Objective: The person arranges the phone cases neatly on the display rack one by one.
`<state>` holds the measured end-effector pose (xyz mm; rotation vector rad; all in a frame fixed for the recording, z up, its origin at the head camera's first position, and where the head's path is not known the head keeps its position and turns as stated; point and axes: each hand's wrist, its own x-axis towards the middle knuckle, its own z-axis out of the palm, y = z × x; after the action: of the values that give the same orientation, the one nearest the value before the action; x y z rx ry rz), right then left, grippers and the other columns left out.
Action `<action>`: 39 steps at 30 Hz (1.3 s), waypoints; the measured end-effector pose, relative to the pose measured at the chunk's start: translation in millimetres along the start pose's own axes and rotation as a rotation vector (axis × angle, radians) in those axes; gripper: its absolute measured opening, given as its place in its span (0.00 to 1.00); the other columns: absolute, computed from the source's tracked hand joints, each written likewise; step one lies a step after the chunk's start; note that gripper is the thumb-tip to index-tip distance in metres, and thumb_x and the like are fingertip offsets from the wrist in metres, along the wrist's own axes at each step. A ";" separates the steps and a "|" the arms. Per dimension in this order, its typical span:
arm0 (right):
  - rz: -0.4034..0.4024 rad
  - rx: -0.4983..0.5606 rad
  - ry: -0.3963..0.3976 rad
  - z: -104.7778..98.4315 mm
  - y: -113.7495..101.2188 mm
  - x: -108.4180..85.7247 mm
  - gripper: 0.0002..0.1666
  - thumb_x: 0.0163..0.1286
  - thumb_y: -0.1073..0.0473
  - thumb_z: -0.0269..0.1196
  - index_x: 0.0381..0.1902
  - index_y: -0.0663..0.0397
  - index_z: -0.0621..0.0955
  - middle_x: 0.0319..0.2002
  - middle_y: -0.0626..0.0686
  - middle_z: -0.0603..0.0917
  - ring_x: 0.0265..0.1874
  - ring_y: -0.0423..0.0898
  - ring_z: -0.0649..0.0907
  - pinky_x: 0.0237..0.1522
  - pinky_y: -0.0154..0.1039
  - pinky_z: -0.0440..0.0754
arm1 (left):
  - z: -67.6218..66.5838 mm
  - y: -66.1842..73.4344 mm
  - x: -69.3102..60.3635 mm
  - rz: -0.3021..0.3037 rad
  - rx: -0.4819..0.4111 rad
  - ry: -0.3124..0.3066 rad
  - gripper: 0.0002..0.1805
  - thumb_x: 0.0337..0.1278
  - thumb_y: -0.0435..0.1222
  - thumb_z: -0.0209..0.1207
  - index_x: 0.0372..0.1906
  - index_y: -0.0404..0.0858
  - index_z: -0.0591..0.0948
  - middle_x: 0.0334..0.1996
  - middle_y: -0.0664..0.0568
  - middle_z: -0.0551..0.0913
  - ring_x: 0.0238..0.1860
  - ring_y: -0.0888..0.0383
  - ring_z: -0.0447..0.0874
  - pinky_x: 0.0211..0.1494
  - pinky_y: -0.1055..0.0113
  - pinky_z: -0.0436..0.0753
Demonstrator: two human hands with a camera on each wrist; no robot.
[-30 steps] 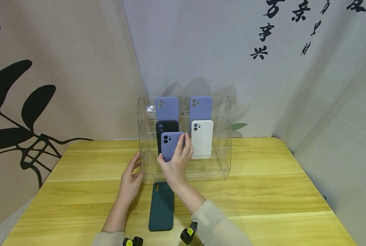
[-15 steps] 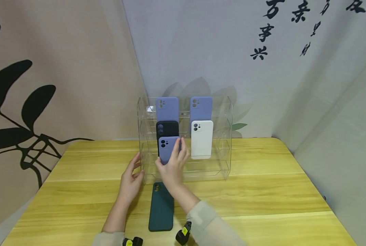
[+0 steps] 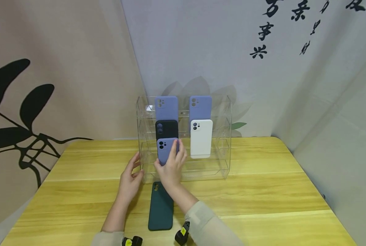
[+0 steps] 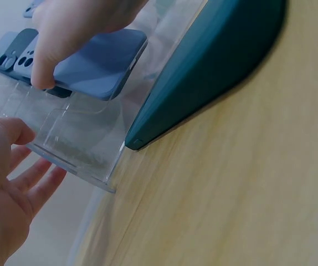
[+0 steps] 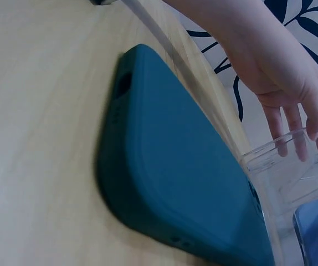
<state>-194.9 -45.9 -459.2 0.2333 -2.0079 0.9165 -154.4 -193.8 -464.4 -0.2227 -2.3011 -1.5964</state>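
Observation:
Between thumb and fingers my right hand (image 3: 172, 169) holds a lavender phone case (image 3: 164, 152) by its sides. It stands upright in front of a black phone case (image 3: 167, 129), low on the left of a clear tiered display rack (image 3: 206, 173). My left hand (image 3: 131, 179) rests against the rack's left side with its fingers fairly straight, seen through the plastic in the right wrist view. A dark green phone case (image 3: 160, 208) lies on the table before the rack. Whether the lavender case's bottom edge touches a tier is hidden by my right hand.
Two more lavender cases, a left one (image 3: 166, 107) and a right one (image 3: 200, 106), stand on the top tier. Below the right one stands a white phone case (image 3: 201, 138). The wooden table (image 3: 263, 194) backs onto a printed curtain (image 3: 183, 48).
My right hand has moved down and slightly left with the lavender phone case, now lower in front of the black one. The left hand has stayed at the rack's side.

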 end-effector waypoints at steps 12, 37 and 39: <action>-0.032 0.018 -0.043 -0.4 5.8 -8.5 0.61 0.42 0.62 0.77 0.71 0.66 0.58 0.67 0.66 0.59 0.62 0.62 0.61 0.58 0.54 0.68 | -1.4 5.7 0.0 0.019 -0.022 -0.004 0.37 0.58 0.18 0.53 0.72 0.41 0.62 0.64 0.39 0.68 0.58 0.43 0.72 0.49 0.59 0.80; 0.066 0.002 -0.027 -5.4 3.6 -22.2 0.62 0.42 0.59 0.79 0.72 0.61 0.58 0.60 0.64 0.63 0.57 0.59 0.65 0.50 0.51 0.75 | -1.4 2.7 -0.2 0.011 -0.014 -0.006 0.37 0.59 0.19 0.54 0.72 0.42 0.62 0.65 0.41 0.68 0.58 0.46 0.72 0.49 0.63 0.79; 0.076 0.001 -0.021 -5.4 2.8 -22.5 0.62 0.42 0.59 0.79 0.72 0.61 0.58 0.60 0.64 0.63 0.57 0.59 0.65 0.49 0.50 0.75 | -1.3 2.6 -0.3 0.019 -0.018 -0.007 0.37 0.59 0.19 0.53 0.72 0.41 0.62 0.65 0.40 0.68 0.58 0.45 0.72 0.49 0.59 0.79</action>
<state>-179.5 -44.2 -476.7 0.1689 -2.0475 0.9658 -153.1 -194.1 -461.8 -0.2540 -2.2837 -1.6097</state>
